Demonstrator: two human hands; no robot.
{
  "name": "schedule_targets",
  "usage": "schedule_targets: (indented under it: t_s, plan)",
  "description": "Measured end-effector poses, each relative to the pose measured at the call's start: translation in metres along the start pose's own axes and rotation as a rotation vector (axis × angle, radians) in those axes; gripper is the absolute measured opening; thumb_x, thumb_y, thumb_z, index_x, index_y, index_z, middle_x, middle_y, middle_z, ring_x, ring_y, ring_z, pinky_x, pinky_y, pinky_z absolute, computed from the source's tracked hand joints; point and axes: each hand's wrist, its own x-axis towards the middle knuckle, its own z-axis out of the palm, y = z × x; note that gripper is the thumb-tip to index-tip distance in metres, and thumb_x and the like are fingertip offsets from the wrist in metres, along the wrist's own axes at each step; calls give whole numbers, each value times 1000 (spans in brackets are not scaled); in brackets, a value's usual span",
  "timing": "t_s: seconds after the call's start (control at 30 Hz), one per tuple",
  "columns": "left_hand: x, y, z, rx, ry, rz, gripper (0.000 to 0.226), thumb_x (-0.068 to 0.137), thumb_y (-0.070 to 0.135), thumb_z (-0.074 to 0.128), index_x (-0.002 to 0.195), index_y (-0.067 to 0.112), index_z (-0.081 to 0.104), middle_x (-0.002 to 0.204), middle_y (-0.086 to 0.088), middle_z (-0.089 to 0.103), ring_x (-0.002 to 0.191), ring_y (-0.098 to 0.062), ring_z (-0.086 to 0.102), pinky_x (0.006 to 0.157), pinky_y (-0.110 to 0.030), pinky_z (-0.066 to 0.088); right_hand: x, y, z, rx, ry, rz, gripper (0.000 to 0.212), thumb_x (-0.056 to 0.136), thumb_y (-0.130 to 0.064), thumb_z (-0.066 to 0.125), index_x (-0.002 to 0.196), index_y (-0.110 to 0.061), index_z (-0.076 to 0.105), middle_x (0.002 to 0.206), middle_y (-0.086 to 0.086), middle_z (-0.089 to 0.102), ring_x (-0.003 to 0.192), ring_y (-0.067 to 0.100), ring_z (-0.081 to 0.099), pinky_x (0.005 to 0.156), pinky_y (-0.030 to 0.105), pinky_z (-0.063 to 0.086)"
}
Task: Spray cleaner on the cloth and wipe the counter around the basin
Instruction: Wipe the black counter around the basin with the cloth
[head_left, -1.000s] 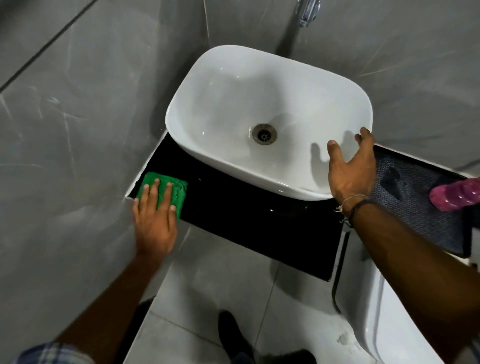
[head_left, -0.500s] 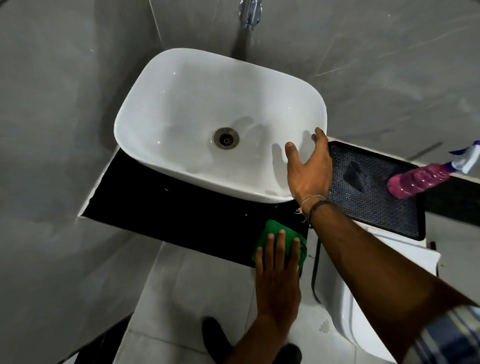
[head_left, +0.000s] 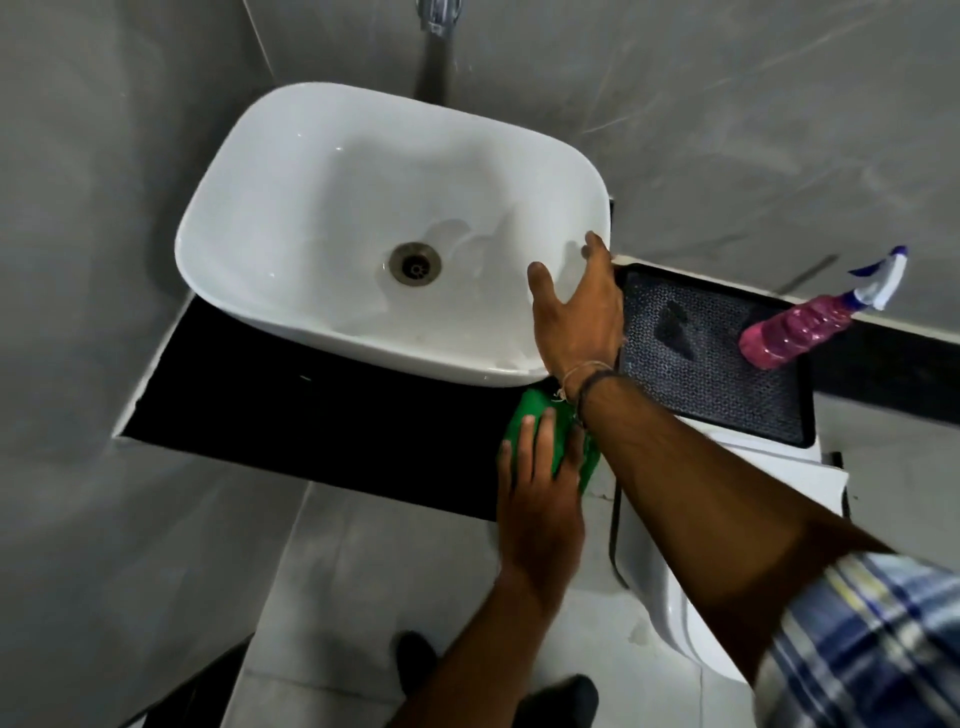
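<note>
A white basin (head_left: 332, 218) sits on a black counter (head_left: 291, 415). My left hand (head_left: 540, 493) presses flat on a green cloth (head_left: 535, 415) at the counter's right front corner, just under the basin's rim. My right hand (head_left: 576, 312) rests with fingers spread on the basin's right rim, and its forearm crosses above the cloth. A pink spray bottle (head_left: 795, 332) with a white and blue trigger lies tilted at the right, untouched.
A black perforated mat (head_left: 717, 364) lies on a white cistern right of the basin. A chrome tap (head_left: 439, 15) comes out of the grey tiled wall behind. Below are white floor tiles and my dark shoes (head_left: 566, 696).
My left hand slid the green cloth from the counter's left corner along the front edge to the right corner, then slightly up under the basin. My right hand stayed on the rim.
</note>
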Motion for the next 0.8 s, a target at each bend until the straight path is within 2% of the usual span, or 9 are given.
schedule_targets:
  t_s: [0.1,0.2,0.33,0.47,0.53,0.6,0.67,0.73,0.8]
  plan:
    - [-27,-12,-3,122,-52,-11,75,95,31,63,163,29,34,174,-8,27,162,-32,19,129,-55,19,2,0,-2,23,4,9,80,97,-51,64,164,-17,37,163,6,52,148,31,48,122,47,40]
    - [-12,-14,0,161,-64,9,61,98,30,57,157,28,46,172,-11,32,160,-35,25,126,-56,26,-1,4,3,31,-4,8,78,97,-49,65,163,-16,40,161,7,54,148,30,50,122,45,42]
    - [34,-3,-8,158,-97,-20,52,92,29,69,143,26,64,168,-12,40,155,-38,36,125,-58,30,-5,5,-7,196,-20,1,70,102,-39,65,163,-12,41,162,12,50,151,30,45,126,48,36]
    - [49,0,-26,187,-207,-2,62,104,38,49,164,31,36,178,-8,11,164,-32,10,131,-55,11,-39,36,-47,345,71,3,64,106,-41,55,163,-15,41,166,3,44,156,18,37,130,48,31]
    - [46,-4,-48,170,-316,38,57,105,39,45,161,30,41,175,-10,25,161,-33,24,129,-50,24,-71,65,-66,316,132,50,57,110,-37,52,162,-19,42,165,-5,44,157,13,37,130,46,32]
    - [46,-4,-78,120,-180,71,38,101,37,48,130,29,72,137,-5,71,123,-32,70,98,-44,58,-103,92,-72,226,196,76,50,111,-24,53,159,-13,47,164,3,48,156,21,41,127,53,35]
    - [62,0,-109,33,110,102,33,99,40,48,108,29,78,101,5,80,87,-23,77,68,-37,62,-125,99,-61,143,179,122,49,109,-19,50,155,-4,52,163,16,51,155,34,44,126,59,36]
    - [98,14,-126,-9,242,209,28,102,37,50,113,31,74,104,8,76,91,-19,72,70,-35,58,-136,91,-42,54,134,125,52,103,-16,53,152,1,54,159,22,53,152,41,47,126,59,37]
    - [142,30,-129,34,199,301,31,106,30,50,130,28,70,126,4,72,117,-21,66,92,-41,56,-143,72,-19,-47,44,107,54,101,-14,63,153,-1,55,160,21,54,151,41,49,124,54,41]
